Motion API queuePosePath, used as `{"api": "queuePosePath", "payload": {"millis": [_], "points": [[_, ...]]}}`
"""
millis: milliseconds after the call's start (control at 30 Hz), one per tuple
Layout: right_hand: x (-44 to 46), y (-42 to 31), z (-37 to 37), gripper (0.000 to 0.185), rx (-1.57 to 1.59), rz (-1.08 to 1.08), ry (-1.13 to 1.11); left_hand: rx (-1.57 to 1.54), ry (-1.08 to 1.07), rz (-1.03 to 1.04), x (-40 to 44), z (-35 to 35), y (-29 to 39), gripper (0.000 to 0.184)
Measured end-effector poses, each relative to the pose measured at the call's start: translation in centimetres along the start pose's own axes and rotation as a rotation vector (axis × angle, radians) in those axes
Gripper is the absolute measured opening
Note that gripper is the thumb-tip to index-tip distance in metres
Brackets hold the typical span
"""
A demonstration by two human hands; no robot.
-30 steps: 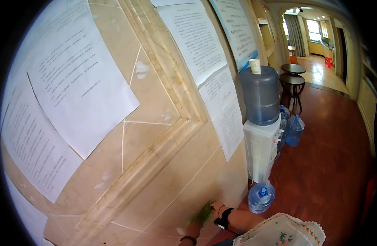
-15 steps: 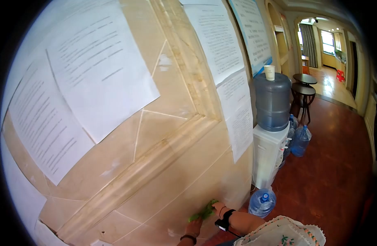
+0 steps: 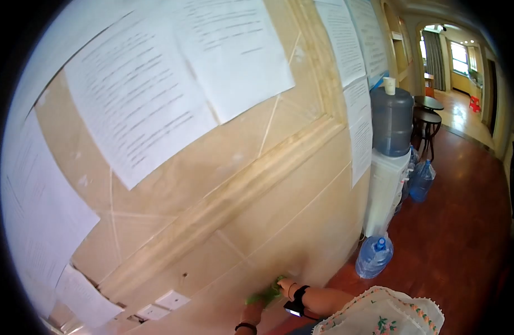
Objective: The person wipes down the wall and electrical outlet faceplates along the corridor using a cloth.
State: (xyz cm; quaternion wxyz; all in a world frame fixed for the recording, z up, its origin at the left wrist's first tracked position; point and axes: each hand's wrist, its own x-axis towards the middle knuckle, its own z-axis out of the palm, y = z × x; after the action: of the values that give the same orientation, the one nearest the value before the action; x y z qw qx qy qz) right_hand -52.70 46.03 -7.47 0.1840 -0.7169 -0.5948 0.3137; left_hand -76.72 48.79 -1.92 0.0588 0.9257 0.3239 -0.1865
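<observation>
Low on the beige tiled wall (image 3: 301,223), a green cloth (image 3: 265,295) is bunched between my two hands. My right hand (image 3: 286,286), with a black band and a small device at the wrist, grips the cloth's upper right end. My left hand (image 3: 253,311), wearing a dark bracelet, is at the lower left end; its fingers are blurred and partly behind the cloth. Both hands are close to the wall surface.
Printed sheets (image 3: 139,100) hang on the wall above a moulding. Wall sockets (image 3: 172,300) sit at lower left. To the right stand a water dispenser (image 3: 384,190) with a paper cup (image 3: 389,85) on its bottle, an upright water bottle (image 3: 374,255) and dark stools (image 3: 426,117).
The view has swung left and down, bringing the wall sockets into sight. Both hands stay at the green cloth, low on the wall.
</observation>
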Motion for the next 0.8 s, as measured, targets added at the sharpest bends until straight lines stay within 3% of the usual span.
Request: {"api": "queuePosePath", "payload": {"millis": [33, 100, 133, 167, 200, 233, 267, 400, 567, 633, 733, 800], "points": [[-0.4, -3.5, -0.3, 0.033, 0.641, 0.504, -0.116, 0.08, 0.06, 0.037, -1.4, 0.9, -1.7, 0.052], [-3.7, -8.6, -1.4, 0.029, -0.005, -0.069, 0.011, 0.197, 0.149, 0.076, -4.6, 1.2, -4.2, 0.051], [-2.7, -8.2, 4.0, 0.026, 0.18, -0.124, 0.313, 0.107, 0.105, 0.029, -5.9, 1.2, -5.2, 0.051], [0.4, -6.4, 7.5, 0.026, 0.134, -0.154, 0.221, 0.019, 0.059, -0.02, -7.0, 1.0, -6.1, 0.051], [-2.0, -11.1, 3.8, 0.027, 0.065, -0.039, 0.024, 0.069, 0.069, 0.03, -8.5, 0.0, -6.7, 0.049], [0.4, -8.8, 9.5, 0.029, 0.214, -0.05, 0.149, 0.137, 0.07, 0.03, -8.6, 1.9, -8.4, 0.049], [0.0, -9.7, 10.5, 0.029, 0.218, -0.022, 0.134, 0.13, 0.036, 0.034, -9.8, 1.9, -8.9, 0.049], [-2.9, -14.5, 5.5, 0.029, 0.231, 0.059, 0.044, 0.32, 0.138, 0.154, -10.4, 1.1, -10.3, 0.048], [-3.2, -13.1, 5.1, 0.031, 0.21, 0.011, 0.127, 0.279, 0.05, 0.148, -9.0, 0.8, -10.2, 0.046], [-2.8, -12.2, 4.8, 0.035, 0.22, 0.02, 0.098, 0.478, 0.254, 0.29, -8.2, 1.1, -10.1, 0.044], [-2.2, -10.7, 3.6, 0.036, 0.294, 0.066, 0.06, 0.408, 0.317, 0.339, -6.8, 0.3, -8.9, 0.045], [-2.7, -9.5, 1.9, 0.035, 0.412, -0.078, 0.209, 0.428, 0.353, 0.313, -5.4, -0.8, -7.2, 0.045]]}}
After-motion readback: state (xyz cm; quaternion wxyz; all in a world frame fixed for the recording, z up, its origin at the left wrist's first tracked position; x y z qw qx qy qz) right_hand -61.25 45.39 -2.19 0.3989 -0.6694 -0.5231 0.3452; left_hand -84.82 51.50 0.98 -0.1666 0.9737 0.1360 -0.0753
